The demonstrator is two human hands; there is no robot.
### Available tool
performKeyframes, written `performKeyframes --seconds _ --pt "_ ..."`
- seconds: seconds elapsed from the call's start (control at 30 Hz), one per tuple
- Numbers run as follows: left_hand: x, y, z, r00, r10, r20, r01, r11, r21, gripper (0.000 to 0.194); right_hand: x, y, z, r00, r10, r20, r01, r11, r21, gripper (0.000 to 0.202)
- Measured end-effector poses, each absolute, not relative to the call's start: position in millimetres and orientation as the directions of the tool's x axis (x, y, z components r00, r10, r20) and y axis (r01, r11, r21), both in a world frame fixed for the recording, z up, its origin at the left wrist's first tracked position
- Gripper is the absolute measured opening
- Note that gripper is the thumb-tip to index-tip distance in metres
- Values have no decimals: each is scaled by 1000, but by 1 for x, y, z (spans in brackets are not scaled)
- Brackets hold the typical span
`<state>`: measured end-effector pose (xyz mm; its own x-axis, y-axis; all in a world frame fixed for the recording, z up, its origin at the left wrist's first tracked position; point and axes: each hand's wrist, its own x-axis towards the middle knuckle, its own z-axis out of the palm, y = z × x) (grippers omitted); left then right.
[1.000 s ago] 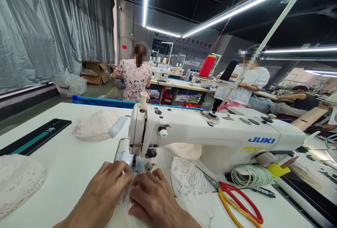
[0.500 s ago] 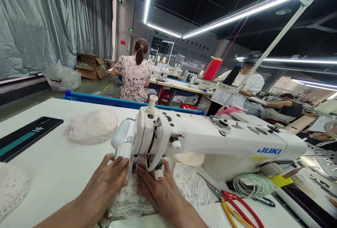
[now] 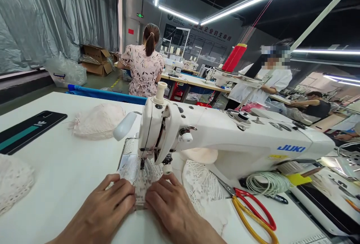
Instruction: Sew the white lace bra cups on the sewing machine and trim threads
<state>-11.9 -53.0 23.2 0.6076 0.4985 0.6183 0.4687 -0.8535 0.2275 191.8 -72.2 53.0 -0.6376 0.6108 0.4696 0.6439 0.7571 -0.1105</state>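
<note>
A strip of white lace fabric (image 3: 140, 188) lies on the bed of the white sewing machine (image 3: 225, 133), its far part under the presser foot (image 3: 142, 163). My left hand (image 3: 108, 204) grips the lace along its left edge, fingers curled. On the right edge, my right hand (image 3: 171, 204) pinches the same piece, fingers bent down onto it. Both hands are on the near side of the needle area, a narrow band of lace showing between them. Thumb tips are mostly hidden. Another white lace piece (image 3: 201, 180) rests to the right of my right hand.
Red-and-yellow-handled scissors (image 3: 250, 214) lie at the right, near a coil of pale cord (image 3: 267, 184). On the left are a dark phone (image 3: 30, 129), a gathered lace piece (image 3: 97, 122) and a lace cup (image 3: 14, 182). A person in a floral top (image 3: 144, 67) sits ahead.
Both hands have moved from beside the needle toward me, drawing the lace's near edge in between them. More of the machine bed and presser foot shows. The view has shifted slightly.
</note>
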Motion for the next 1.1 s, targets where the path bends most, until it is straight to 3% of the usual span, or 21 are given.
performKeyframes --seconds 0.1,0.2,0.3,0.43,0.53,0.67,0.77,0.9,1.1 --pt "-11 -52 22 593 520 615 466 -844 264 32 191 -70 50 -605 615 505 643 752 -145 24" --pt "-10 -53 24 613 488 621 484 -853 193 28 191 -68 49 -606 619 500 637 754 -160 33" --pt "-12 -52 23 640 465 611 493 -859 138 30 191 -69 53 -635 624 457 644 753 -134 19" --pt "-14 -52 22 614 520 594 467 -846 257 37 192 -70 56 -614 630 475 660 740 -128 24" --pt "-11 -52 26 581 553 596 453 -829 327 25 191 -68 54 -595 627 503 671 732 -119 26" --pt "-5 -50 29 553 522 649 494 -833 249 24 187 -65 47 -549 645 532 698 704 -132 27" --pt "-6 -47 26 532 520 669 491 -833 256 36 186 -65 45 -518 643 564 692 702 -165 25" --pt "-9 -45 28 534 507 676 503 -834 228 31 188 -66 46 -525 655 544 712 688 -141 17" --pt "-7 -46 40 625 419 659 554 -833 5 34 189 -68 48 -558 643 524 709 698 -101 19"
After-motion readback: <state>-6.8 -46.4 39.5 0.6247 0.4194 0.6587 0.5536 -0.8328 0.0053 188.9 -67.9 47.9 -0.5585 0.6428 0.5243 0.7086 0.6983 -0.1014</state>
